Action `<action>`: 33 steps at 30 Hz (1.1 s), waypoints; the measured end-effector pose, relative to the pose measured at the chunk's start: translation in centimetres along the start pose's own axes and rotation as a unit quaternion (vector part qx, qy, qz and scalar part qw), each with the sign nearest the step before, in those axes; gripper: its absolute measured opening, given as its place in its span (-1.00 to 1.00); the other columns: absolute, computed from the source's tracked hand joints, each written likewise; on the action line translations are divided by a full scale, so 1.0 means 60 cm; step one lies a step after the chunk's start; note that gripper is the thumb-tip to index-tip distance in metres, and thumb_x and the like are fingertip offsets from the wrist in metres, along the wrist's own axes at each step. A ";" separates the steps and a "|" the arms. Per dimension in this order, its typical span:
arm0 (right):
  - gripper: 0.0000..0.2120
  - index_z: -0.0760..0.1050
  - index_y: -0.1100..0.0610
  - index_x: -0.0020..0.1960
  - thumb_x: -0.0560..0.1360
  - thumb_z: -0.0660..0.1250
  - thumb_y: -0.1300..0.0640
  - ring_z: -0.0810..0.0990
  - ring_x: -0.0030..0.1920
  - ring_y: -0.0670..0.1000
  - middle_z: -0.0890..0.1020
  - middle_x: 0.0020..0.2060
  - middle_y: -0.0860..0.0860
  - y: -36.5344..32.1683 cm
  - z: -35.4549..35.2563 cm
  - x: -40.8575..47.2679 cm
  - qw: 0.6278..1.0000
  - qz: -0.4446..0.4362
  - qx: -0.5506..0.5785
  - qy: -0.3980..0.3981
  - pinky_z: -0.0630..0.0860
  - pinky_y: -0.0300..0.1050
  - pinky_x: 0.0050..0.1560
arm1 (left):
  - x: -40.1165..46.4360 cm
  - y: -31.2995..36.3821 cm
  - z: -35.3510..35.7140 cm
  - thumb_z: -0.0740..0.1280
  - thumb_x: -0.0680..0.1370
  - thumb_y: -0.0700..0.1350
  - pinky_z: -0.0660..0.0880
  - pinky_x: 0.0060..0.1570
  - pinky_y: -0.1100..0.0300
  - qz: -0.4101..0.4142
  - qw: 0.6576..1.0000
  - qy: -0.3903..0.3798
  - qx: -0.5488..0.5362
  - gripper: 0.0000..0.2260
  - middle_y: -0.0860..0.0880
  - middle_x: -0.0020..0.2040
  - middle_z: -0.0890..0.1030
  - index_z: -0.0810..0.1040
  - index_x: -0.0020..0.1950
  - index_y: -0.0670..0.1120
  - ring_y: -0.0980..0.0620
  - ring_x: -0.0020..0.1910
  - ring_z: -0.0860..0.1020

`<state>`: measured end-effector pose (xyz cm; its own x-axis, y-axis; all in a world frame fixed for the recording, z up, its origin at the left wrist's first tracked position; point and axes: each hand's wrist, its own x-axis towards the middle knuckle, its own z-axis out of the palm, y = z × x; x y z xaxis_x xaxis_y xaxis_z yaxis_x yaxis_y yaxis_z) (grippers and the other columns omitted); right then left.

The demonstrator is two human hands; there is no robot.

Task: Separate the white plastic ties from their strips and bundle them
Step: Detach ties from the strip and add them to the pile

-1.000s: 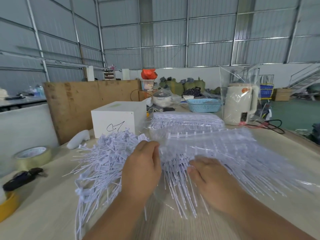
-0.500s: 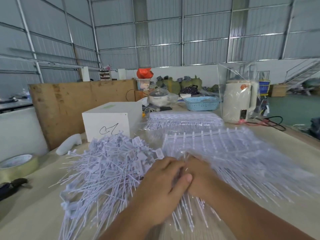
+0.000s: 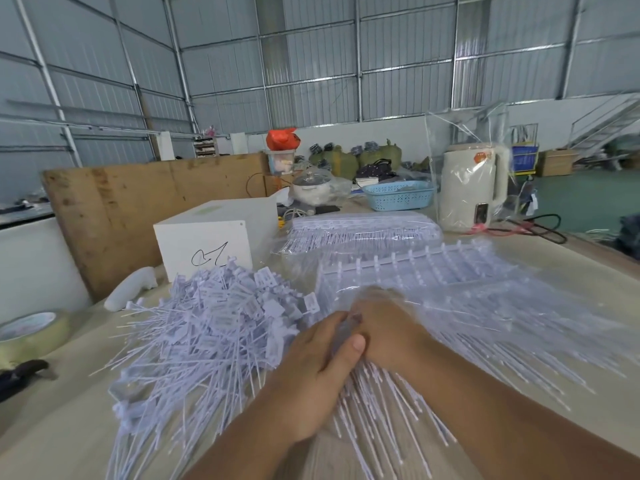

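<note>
I have both hands meeting at the near centre of the bench (image 3: 69, 438). My left hand (image 3: 311, 375) is curled over a clutch of white ties (image 3: 374, 393), thumb pressed across them; their stems run toward me and fan out below my wrists. My right hand (image 3: 384, 327) sits just beyond and to the right, touching the left. Its fingers (image 3: 372, 299) are blurred, so I can only guess they pinch the heads of those same ties where they join the strip (image 3: 415, 259).

That strip lies crosswise, left to right, on the far side of my fingers, with its ties pointing back at me. So the pull I'd judge next goes toward me, along the tie stems and away from the strip.

The loose ties (image 3: 214, 327) already pulled off lie heaped to the left, touching my left hand, which is the nearer one for dropping off. More bagged strips (image 3: 363, 230) rest farther back. The white box (image 3: 207, 244) and tape roll (image 3: 31, 330) hem the left; the near edge is roomier.
</note>
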<state>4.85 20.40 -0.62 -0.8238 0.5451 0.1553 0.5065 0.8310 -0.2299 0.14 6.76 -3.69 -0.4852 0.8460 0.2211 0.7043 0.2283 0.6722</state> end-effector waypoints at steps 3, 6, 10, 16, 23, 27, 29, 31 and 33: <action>-0.75 0.39 0.06 -0.32 0.51 0.25 0.01 0.49 -0.07 0.07 0.44 -0.31 -0.05 0.007 -0.005 -0.011 0.999 -0.029 -0.032 0.006 0.43 -0.11 -0.10 | 0.001 0.003 0.000 -0.12 0.45 0.47 0.02 0.27 0.25 -0.005 1.000 -0.010 -0.024 -0.71 0.47 0.27 0.19 0.12 0.16 0.61 0.38 0.31 0.10; -0.78 0.37 0.06 -0.29 0.52 0.28 0.08 0.48 -0.02 0.07 0.38 -0.30 -0.04 0.006 -0.012 -0.017 0.997 -0.039 -0.063 -0.023 0.46 -0.06 0.05 | 0.002 0.001 -0.002 -0.15 0.46 0.48 0.13 0.27 0.22 0.003 1.000 -0.011 -0.029 -0.70 0.53 0.20 0.30 0.24 0.11 0.64 0.35 0.31 0.24; -0.75 0.35 0.06 -0.33 0.51 0.27 0.17 0.51 -0.06 0.07 0.50 -0.18 0.02 0.008 -0.024 -0.016 0.995 0.001 -0.063 -0.072 0.48 -0.09 -0.02 | 0.005 0.002 0.001 -0.20 0.44 0.51 0.15 0.19 0.33 0.017 1.000 -0.013 -0.004 -0.65 0.62 0.13 0.31 0.26 0.10 0.64 0.56 0.20 0.19; -0.73 0.42 -0.03 -0.28 0.55 0.19 0.24 0.56 -0.06 0.05 0.54 -0.17 -0.03 0.052 -0.024 -0.044 0.996 -0.091 0.005 0.010 0.50 -0.08 -0.02 | 0.008 -0.006 0.006 -0.18 0.52 0.43 0.20 0.26 0.24 0.003 1.000 -0.005 -0.010 -0.56 0.41 0.23 0.39 0.35 0.25 0.45 0.36 0.27 0.31; -0.64 0.38 -0.05 -0.28 0.53 0.16 0.37 0.48 -0.25 -0.02 0.46 -0.26 -0.06 0.083 -0.016 -0.059 0.985 -0.102 0.135 0.017 0.50 0.00 -0.15 | 0.009 -0.010 0.006 -0.11 0.63 0.25 0.18 -0.06 0.50 -0.028 0.999 -0.011 -0.031 -0.67 0.30 0.01 0.41 0.41 0.09 0.23 0.31 0.03 0.36; -0.48 0.53 -0.09 0.11 0.44 0.14 0.47 0.49 0.08 0.00 0.46 -0.01 -0.09 0.076 -0.006 -0.070 0.988 -0.130 0.083 -0.014 0.46 -0.10 0.18 | 0.009 -0.016 0.005 -0.13 0.60 0.31 0.12 0.08 0.45 -0.047 0.996 -0.024 -0.071 -0.55 0.36 0.22 0.30 0.33 0.40 0.29 0.42 0.19 0.25; -0.43 0.46 -0.03 0.33 0.44 0.18 0.42 0.46 0.19 -0.01 0.47 0.14 -0.05 0.074 0.009 -0.066 0.992 -0.118 0.031 0.010 0.41 -0.13 0.26 | 0.009 -0.014 0.007 -0.13 0.59 0.32 0.06 0.02 0.52 -0.054 0.995 -0.026 -0.075 -0.54 0.35 0.23 0.28 0.33 0.40 0.30 0.54 0.11 0.19; -0.43 0.44 -0.05 0.33 0.41 0.23 0.38 0.45 0.18 -0.01 0.46 0.13 -0.05 0.071 0.020 -0.065 0.994 -0.100 0.006 0.042 0.42 -0.14 0.23 | 0.009 -0.014 0.008 -0.13 0.58 0.32 0.04 0.14 0.44 -0.057 0.995 -0.028 -0.082 -0.51 0.33 0.32 0.27 0.32 0.43 0.28 0.49 0.18 0.17; -0.41 0.43 -0.08 0.32 0.39 0.25 0.37 0.43 0.18 0.01 0.46 0.11 -0.06 0.065 0.025 -0.064 0.990 -0.120 -0.042 0.067 0.39 -0.13 0.22 | 0.010 -0.014 0.008 -0.15 0.54 0.35 0.01 0.24 0.34 -0.059 0.994 -0.030 -0.084 -0.46 0.29 0.43 0.23 0.29 0.46 0.27 0.40 0.27 0.14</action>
<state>9.63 21.40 -3.56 -0.8851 0.3355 0.3225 0.3240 0.9417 -0.0904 -0.46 7.29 -4.46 -0.5235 0.8468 0.0940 0.5449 0.2480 0.8010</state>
